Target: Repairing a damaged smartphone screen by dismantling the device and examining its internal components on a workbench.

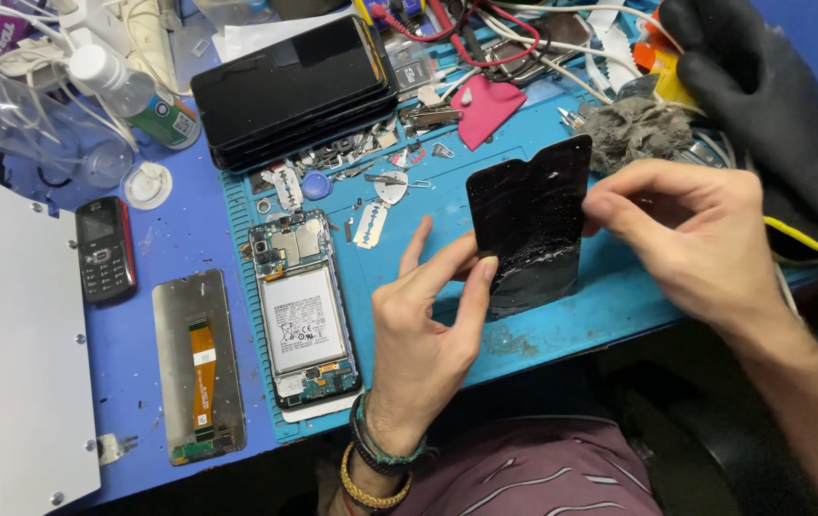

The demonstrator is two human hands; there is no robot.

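hands (428,325) (695,239) pinch cracked black screen glass (530,225).

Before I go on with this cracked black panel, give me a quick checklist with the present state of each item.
1. Both hands on the cracked panel: ok, left hand at its lower edge, right hand at its right edge.
2. Panel clear of the blue mat: ok, lifted.
3. Glass intact: not ok, shattered patch near the lower right.
4. Opened phone out of the way: ok, lies left of the hands.
5. Razor blades stowed: not ok, loose on the mat.
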